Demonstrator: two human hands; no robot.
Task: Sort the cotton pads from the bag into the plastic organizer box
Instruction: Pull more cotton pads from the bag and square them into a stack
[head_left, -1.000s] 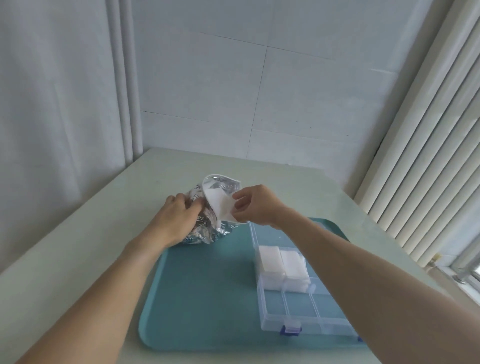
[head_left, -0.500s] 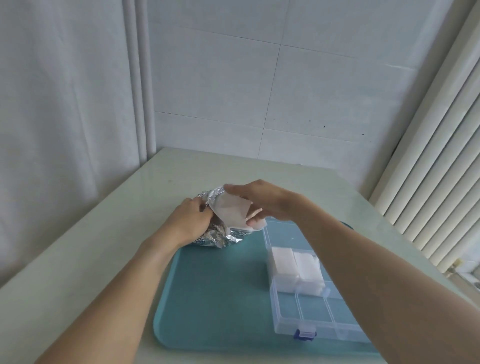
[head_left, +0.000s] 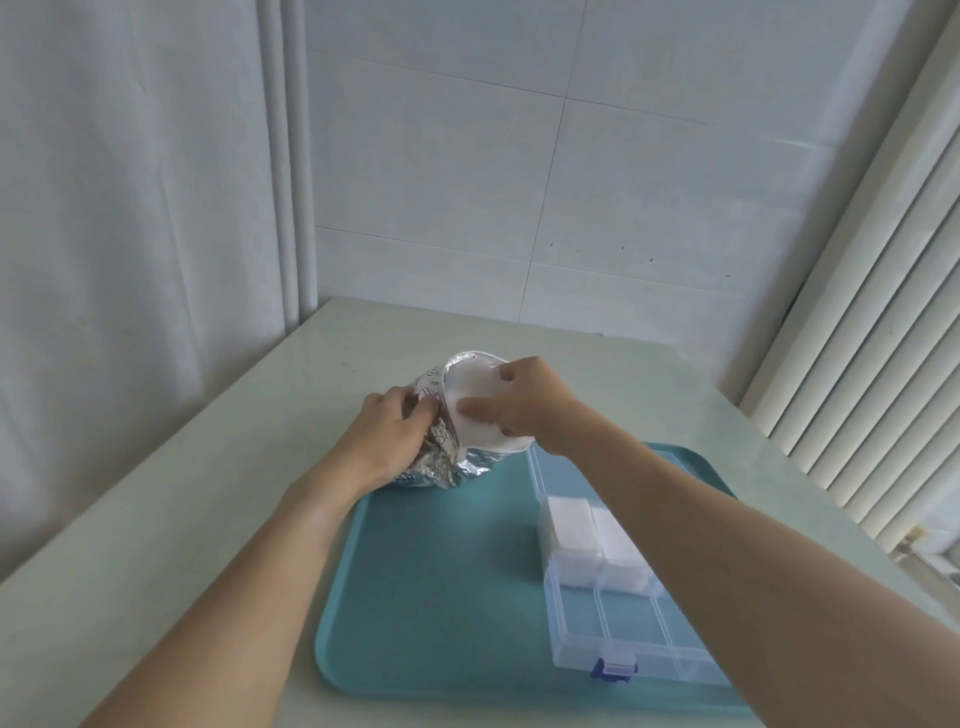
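- My right hand is pinching cotton pads at the bag mouth, thumb on top.
- My left hand is gripping the crinkly foil bag, sitting at the tray's far left corner.
- The pads are probably feeling light, soft and floppy, so I'm judging a flat pinch on the stack's edge best.
- The organizer box is lying along the tray's right edge, two cells filled.

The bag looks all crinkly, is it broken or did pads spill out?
Nothing looks wrong. The foil bag is only crumpled where the left hand grips it. The right hand pinches cotton pads at its mouth. Other pads sit neatly in the organizer box; none are spilled.
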